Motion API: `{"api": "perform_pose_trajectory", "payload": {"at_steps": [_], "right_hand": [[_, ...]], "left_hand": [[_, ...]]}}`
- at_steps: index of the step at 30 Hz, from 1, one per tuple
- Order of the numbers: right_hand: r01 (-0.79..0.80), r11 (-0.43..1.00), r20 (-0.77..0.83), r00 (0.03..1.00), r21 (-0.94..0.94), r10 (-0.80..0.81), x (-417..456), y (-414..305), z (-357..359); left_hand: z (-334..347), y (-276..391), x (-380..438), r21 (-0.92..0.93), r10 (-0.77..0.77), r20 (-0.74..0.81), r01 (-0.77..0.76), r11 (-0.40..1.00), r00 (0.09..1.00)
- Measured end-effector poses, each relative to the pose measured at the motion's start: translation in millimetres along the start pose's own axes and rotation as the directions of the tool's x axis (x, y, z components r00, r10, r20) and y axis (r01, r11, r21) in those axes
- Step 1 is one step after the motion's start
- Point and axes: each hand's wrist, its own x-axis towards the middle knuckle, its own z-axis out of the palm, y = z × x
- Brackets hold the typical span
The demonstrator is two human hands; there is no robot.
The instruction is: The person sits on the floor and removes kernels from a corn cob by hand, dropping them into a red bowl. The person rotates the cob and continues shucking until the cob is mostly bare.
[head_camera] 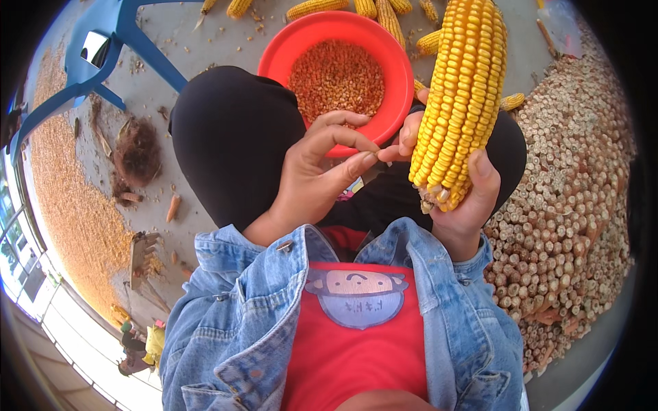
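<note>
A large ear of yellow corn (pixel 462 97) stands nearly upright in my right hand (pixel 475 205), whose thumb presses the kernels near its base. A few pale bits show at the cob's lower end. My left hand (pixel 313 169) is at the near rim of a red plastic basin (pixel 401 92), thumb and forefinger pinched together. Their tips meet a fingertip of my right hand; whether something tiny lies between them, I cannot tell. Loose reddish and yellow corn kernels (pixel 336 77) lie in the basin, between my knees.
Several corn ears (pixel 316 7) lie beyond the basin. Stripped corncobs (pixel 560 221) are heaped at the right. Kernels (pixel 82 205) spread across the floor at the left, near a blue plastic chair (pixel 97 77), a clump of corn silk (pixel 138 151) and a toothed tool (pixel 141 259).
</note>
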Motion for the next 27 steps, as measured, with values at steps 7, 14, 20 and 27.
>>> {"api": "perform_pose_trajectory", "payload": {"at_steps": [7, 14, 20, 27], "right_hand": [[0.000, 0.998, 0.008, 1.000, 0.058, 0.000, -1, 1, -2], [-0.067, 0.996, -0.008, 0.998, -0.063, 0.066, -5, -4, 1], [-0.106, 0.990, -0.017, 0.994, -0.093, 0.105, -5, -6, 10], [-0.165, 0.986, 0.089, 0.983, 0.014, 0.163, -10, 0, 8]], "left_hand": [[0, 4, -2, -0.068, -0.038, 0.031, 0.040, 0.997, 0.999], [-1, 6, -5, -0.206, -0.152, 0.097, 0.169, 0.964, 0.984], [-4, 8, -7, -0.374, -0.234, 0.205, 0.297, 0.879, 0.950], [0, 8, -6, -0.452, -0.306, 0.263, 0.397, 0.799, 0.915]]}}
